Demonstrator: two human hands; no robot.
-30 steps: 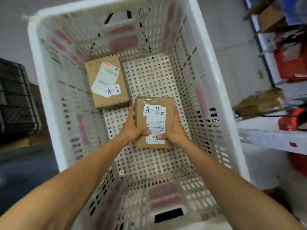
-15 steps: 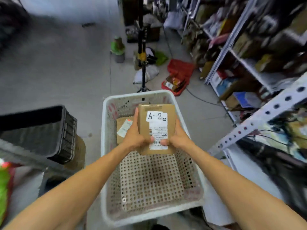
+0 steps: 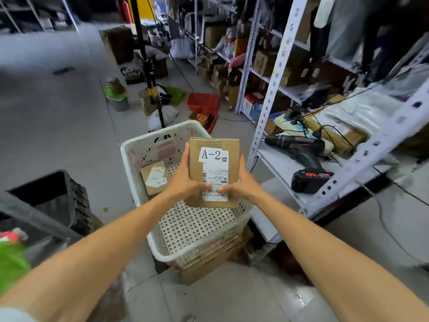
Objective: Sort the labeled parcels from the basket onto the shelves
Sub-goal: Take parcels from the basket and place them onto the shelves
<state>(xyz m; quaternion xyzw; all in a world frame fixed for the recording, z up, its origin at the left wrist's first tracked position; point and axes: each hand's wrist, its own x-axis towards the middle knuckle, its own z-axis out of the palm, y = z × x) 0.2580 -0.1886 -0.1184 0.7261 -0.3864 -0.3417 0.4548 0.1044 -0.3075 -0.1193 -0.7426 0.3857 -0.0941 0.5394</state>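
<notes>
1. The left grip [image 3: 185, 184] and the right grip [image 3: 241, 184] both clasped the A-2 parcel [image 3: 214, 147], one on each long edge, with the thumbs laid across its lower label.
2. That parcel was held in the air over the white basket [image 3: 162, 132], toward its two o'clock side, label facing the person.
3. The A-1 parcel [image 3: 154, 177] lay flat on the basket's floor in the ten o'clock corner, close to the left wall.
4. The basket sat on a cardboard box [image 3: 209, 263] on the floor.
5. A metal shelf [image 3: 285, 168] stood at the basket's three o'clock. A black drill [image 3: 299, 147] lay on its lower board, with a battery pack [image 3: 311, 180] near the drill's five o'clock.
6. A black crate [image 3: 58, 196] stood apart at the basket's nine o'clock.
</notes>
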